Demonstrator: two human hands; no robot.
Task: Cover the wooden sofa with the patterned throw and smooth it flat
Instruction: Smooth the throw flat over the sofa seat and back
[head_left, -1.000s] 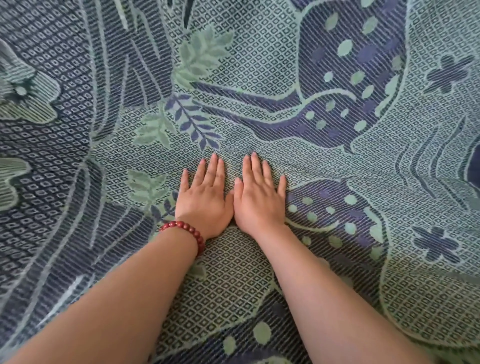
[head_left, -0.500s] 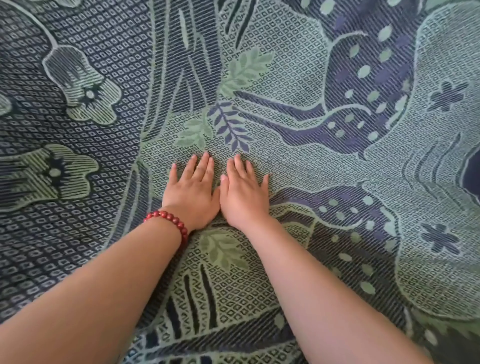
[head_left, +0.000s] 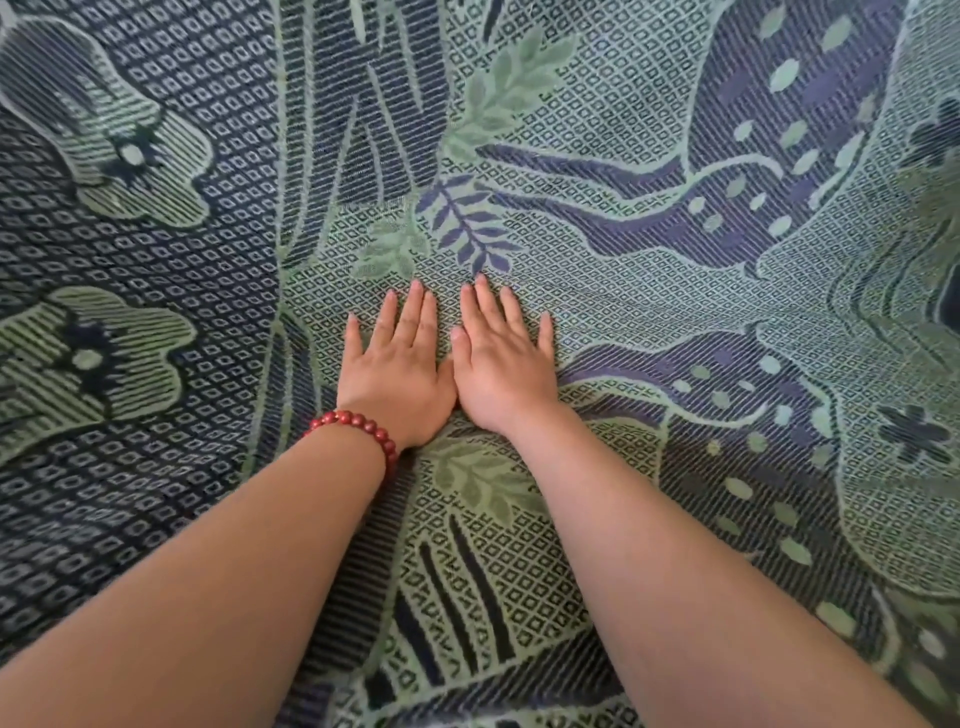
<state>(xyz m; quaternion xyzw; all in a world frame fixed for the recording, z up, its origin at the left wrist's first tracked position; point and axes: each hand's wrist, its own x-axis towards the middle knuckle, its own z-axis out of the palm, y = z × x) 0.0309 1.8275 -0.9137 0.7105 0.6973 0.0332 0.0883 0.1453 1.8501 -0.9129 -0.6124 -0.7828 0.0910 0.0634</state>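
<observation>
The patterned throw (head_left: 649, 291), woven in green, navy and purple with leaves and flowers, fills the whole view and hides the sofa beneath it. My left hand (head_left: 397, 374), with a red bead bracelet on its wrist, lies flat on the cloth with fingers straight. My right hand (head_left: 501, 364) presses flat beside it, thumbs side by side and touching. Both palms rest on the green diamond-patterned area just below a purple leaf sprig. Neither hand holds any fabric.
Shallow ripples run through the throw to the right of my right hand. The cloth curves upward at the far right edge. Nothing but the throw and my forearms is in view.
Both hands have slid forward together across the throw, away from me, staying flat and side by side. A green leaf motif that was hidden now shows below my wrists.
</observation>
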